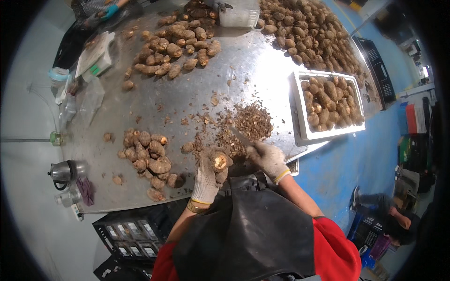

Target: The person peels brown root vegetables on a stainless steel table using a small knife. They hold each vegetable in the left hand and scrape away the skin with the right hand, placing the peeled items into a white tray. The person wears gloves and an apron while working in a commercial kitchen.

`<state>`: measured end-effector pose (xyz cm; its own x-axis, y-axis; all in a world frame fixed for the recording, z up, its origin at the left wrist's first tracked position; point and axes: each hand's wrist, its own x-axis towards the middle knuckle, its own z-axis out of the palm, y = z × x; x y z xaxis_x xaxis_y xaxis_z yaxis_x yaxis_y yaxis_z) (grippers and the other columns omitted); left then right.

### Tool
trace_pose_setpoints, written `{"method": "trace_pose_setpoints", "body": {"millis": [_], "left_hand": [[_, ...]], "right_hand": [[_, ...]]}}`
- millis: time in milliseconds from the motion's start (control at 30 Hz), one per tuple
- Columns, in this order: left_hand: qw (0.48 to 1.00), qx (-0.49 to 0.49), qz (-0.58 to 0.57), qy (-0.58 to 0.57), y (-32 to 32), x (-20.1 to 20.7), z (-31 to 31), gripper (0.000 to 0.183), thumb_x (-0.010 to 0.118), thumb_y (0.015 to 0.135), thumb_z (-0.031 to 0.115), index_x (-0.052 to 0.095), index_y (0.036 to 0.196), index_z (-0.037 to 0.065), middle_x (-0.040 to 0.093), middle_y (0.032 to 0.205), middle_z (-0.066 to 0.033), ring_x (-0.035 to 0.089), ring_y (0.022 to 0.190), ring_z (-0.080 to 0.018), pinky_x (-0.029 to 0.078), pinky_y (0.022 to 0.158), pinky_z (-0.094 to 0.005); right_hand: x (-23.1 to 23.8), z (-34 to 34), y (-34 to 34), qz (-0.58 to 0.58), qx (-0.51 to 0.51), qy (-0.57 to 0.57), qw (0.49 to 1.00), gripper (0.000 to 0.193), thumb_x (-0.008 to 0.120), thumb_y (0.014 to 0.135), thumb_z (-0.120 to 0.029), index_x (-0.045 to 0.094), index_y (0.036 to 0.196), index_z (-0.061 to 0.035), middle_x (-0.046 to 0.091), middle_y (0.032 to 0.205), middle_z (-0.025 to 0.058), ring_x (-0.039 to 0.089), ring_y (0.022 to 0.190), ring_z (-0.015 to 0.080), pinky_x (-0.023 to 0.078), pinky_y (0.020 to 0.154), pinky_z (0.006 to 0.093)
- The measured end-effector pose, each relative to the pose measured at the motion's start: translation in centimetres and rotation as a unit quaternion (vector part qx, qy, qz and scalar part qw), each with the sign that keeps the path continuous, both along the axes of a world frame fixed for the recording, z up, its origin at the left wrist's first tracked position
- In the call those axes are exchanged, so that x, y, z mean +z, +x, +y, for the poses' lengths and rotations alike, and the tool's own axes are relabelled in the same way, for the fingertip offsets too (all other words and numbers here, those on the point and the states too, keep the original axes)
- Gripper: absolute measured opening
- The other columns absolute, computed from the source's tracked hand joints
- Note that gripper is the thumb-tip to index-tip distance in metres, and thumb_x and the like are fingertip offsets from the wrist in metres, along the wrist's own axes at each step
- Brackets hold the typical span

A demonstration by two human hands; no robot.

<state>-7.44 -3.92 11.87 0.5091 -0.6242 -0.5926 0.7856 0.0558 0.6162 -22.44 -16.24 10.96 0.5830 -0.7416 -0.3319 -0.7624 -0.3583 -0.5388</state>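
My left hand (pixel 205 183), in a dirty white knit glove, is closed round a brown taro (pixel 220 162) with a pale cut end facing up. In my right hand (pixel 270 162), gloved the same way, is a knife (pixel 240 136) whose blade points up and to the left, apart from the taro. Beyond both hands lies a mound of dark peel scraps (pixel 253 122) on the metal table (pixel 173 105). A small pile of taros (pixel 149 158) rests left of my left hand, and a single taro (pixel 187 147) lies just beyond it.
At the right table edge stands a white foam box (pixel 297 110) full of taros. Larger taro heaps (pixel 178 42) (pixel 309 33) cover the far side. A scale (pixel 95 56) and a kettle (pixel 61 173) are at the left. Another person's gloved hand (pixel 109 12) shows far left; someone sits (pixel 398 218) at right.
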Motion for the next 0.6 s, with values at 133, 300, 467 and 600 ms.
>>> {"method": "trace_pose_setpoints", "body": {"millis": [133, 300, 467, 600], "left_hand": [[0.986, -0.095, 0.133, -0.019, 2.3, -3.2, 2.1, 0.053, 0.044, 0.096, 0.058, 0.057, 0.107, 0.007, 0.062, 0.073, -0.0055, 0.058, 0.049, -0.0164, 0.04, 0.033, -0.0253], [0.995, -0.069, 0.028, 0.069, 1.6, -3.7, 1.6, 0.052, 0.038, 0.1, 0.051, 0.049, 0.127, 0.007, 0.062, 0.103, -0.0096, 0.064, 0.081, -0.0193, 0.057, 0.061, -0.0299], [0.997, -0.047, 0.018, 0.051, 1.4, -4.7, 2.0, 0.047, 0.038, 0.103, 0.04, 0.046, 0.134, 0.005, 0.055, 0.124, -0.0108, 0.06, 0.107, -0.0216, 0.057, 0.083, -0.0336], [0.992, -0.039, -0.009, -0.119, 1.6, -2.8, 1.9, 0.044, 0.046, 0.099, 0.044, 0.058, 0.114, 0.005, 0.064, 0.102, -0.0118, 0.067, 0.083, -0.0193, 0.058, 0.073, -0.0298]], "right_hand": [[2.4, 0.7, -0.7, -0.052, -0.019, 0.02, 0.998, 0.034, 0.056, 0.093, -0.044, 0.066, 0.102, -0.0138, 0.067, 0.079, 0.0132, 0.066, 0.076, 0.0344, 0.051, 0.065, 0.0438], [4.9, 3.0, 1.5, -0.167, 0.081, 0.064, 0.981, 0.026, 0.058, 0.092, -0.039, 0.065, 0.096, -0.0142, 0.067, 0.079, 0.0096, 0.067, 0.072, 0.0302, 0.053, 0.063, 0.0419], [3.4, 3.0, 1.9, -0.153, 0.088, 0.032, 0.984, 0.032, 0.058, 0.091, -0.044, 0.066, 0.095, -0.0138, 0.067, 0.077, 0.0112, 0.066, 0.071, 0.033, 0.051, 0.062, 0.0429], [-0.2, 0.0, 0.1, -0.041, -0.047, 0.022, 0.998, 0.033, 0.058, 0.091, -0.045, 0.067, 0.097, -0.0139, 0.066, 0.073, 0.0132, 0.065, 0.07, 0.0337, 0.051, 0.061, 0.0433]]}}
